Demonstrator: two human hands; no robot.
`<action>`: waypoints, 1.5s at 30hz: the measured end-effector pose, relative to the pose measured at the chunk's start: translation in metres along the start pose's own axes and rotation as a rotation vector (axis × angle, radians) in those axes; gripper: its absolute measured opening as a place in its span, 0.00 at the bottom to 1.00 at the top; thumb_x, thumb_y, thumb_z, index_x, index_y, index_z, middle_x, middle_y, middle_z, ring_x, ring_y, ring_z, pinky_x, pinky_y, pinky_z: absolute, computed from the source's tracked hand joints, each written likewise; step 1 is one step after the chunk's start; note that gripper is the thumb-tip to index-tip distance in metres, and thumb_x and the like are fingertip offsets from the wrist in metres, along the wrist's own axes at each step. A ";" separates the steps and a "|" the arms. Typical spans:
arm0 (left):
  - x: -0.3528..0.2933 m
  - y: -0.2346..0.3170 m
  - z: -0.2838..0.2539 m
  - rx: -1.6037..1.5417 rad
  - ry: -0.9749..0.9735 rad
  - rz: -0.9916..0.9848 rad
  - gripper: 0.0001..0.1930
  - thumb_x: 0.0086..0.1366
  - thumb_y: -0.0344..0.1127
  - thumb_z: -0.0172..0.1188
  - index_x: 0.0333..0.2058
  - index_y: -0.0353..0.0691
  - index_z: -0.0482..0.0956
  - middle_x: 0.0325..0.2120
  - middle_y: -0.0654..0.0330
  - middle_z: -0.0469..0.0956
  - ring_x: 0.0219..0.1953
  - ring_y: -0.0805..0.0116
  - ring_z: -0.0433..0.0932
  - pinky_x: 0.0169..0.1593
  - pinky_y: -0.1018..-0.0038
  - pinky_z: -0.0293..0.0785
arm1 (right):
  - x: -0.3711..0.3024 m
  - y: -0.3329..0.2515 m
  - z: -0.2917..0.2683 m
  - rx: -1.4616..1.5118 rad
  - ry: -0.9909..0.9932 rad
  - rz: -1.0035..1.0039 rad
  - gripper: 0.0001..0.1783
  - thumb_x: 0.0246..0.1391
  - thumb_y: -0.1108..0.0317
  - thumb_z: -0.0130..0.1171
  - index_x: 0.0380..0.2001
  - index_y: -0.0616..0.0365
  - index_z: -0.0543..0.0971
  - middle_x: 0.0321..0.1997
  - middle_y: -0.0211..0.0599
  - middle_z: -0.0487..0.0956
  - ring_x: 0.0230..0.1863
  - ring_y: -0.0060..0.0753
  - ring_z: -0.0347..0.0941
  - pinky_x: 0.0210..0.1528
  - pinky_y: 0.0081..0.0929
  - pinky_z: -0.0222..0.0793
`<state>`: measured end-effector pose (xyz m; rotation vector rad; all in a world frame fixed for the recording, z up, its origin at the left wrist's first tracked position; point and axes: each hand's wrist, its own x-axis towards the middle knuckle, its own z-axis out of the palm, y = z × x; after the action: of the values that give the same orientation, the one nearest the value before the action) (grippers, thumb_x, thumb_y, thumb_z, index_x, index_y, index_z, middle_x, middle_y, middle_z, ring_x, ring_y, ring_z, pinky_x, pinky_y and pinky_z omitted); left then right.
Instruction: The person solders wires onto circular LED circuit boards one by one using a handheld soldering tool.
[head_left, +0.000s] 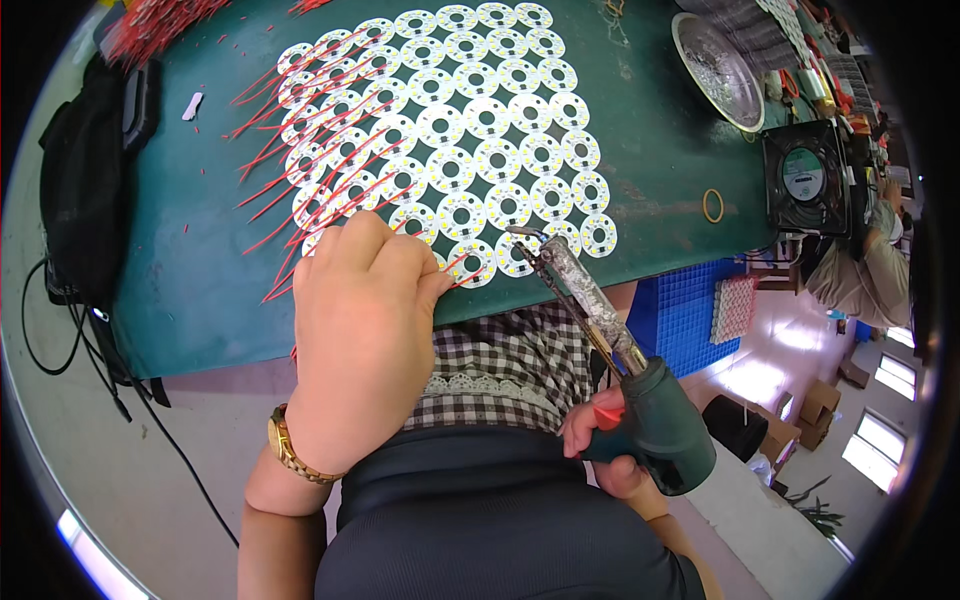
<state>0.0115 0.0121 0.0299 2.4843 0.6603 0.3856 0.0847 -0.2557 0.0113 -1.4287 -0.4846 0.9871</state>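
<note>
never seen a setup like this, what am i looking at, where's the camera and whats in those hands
There's no machine here: these are a person's own bare hands. The single picture comes from a wide camera on the person's head, looking down, which is why straight edges bend.

On the green table lie rows of round white boards, with a heap of wires at the far left and more across the left-hand boards. A metal bowl and a black fan are at the right.

The left hand pinches a red wire over the boards. The right hand holds a soldering gun.
</note>
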 end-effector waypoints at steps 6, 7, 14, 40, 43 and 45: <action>-0.004 0.014 0.006 0.261 -0.011 0.022 0.05 0.56 0.28 0.59 0.30 0.40 0.72 0.30 0.57 0.66 0.34 0.59 0.67 0.36 0.65 0.57 | -0.003 0.004 -0.004 -0.009 -0.043 -0.004 0.42 0.53 0.35 0.58 0.56 0.56 0.60 0.28 0.36 0.71 0.25 0.29 0.71 0.34 0.32 0.70; -0.004 0.015 0.005 0.259 -0.022 0.003 0.04 0.57 0.27 0.58 0.31 0.40 0.71 0.31 0.56 0.66 0.34 0.59 0.67 0.37 0.66 0.56 | -0.002 0.006 -0.004 0.013 -0.071 -0.012 0.43 0.53 0.35 0.58 0.57 0.57 0.59 0.28 0.36 0.71 0.26 0.29 0.70 0.33 0.32 0.70; -0.004 0.003 0.011 0.134 0.085 0.041 0.06 0.59 0.24 0.58 0.34 0.39 0.71 0.29 0.59 0.70 0.31 0.59 0.68 0.37 0.67 0.58 | -0.004 0.014 -0.009 0.031 -0.137 -0.044 0.43 0.55 0.38 0.58 0.59 0.61 0.59 0.30 0.37 0.71 0.27 0.30 0.70 0.32 0.29 0.70; -0.009 -0.018 0.019 0.014 0.232 0.315 0.10 0.47 0.21 0.64 0.25 0.43 0.75 0.16 0.68 0.67 0.20 0.69 0.65 0.31 0.70 0.55 | -0.003 0.006 -0.003 0.149 -0.124 0.122 0.43 0.51 0.34 0.60 0.56 0.56 0.62 0.28 0.37 0.71 0.27 0.31 0.71 0.34 0.33 0.70; -0.009 -0.016 0.019 0.039 0.220 0.304 0.10 0.46 0.21 0.64 0.24 0.44 0.74 0.15 0.68 0.66 0.20 0.68 0.65 0.31 0.71 0.55 | -0.002 0.006 -0.001 0.157 -0.119 0.122 0.43 0.50 0.33 0.59 0.56 0.55 0.62 0.28 0.36 0.71 0.27 0.31 0.71 0.34 0.33 0.70; -0.009 -0.016 0.019 0.043 0.222 0.302 0.10 0.46 0.20 0.64 0.24 0.44 0.73 0.15 0.68 0.66 0.20 0.68 0.65 0.31 0.71 0.55 | -0.001 0.005 0.000 0.155 -0.114 0.131 0.43 0.50 0.33 0.59 0.56 0.55 0.63 0.28 0.36 0.71 0.28 0.31 0.71 0.35 0.33 0.70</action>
<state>0.0056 0.0110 0.0042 2.6099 0.3773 0.7762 0.0827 -0.2573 0.0065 -1.2824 -0.3922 1.1899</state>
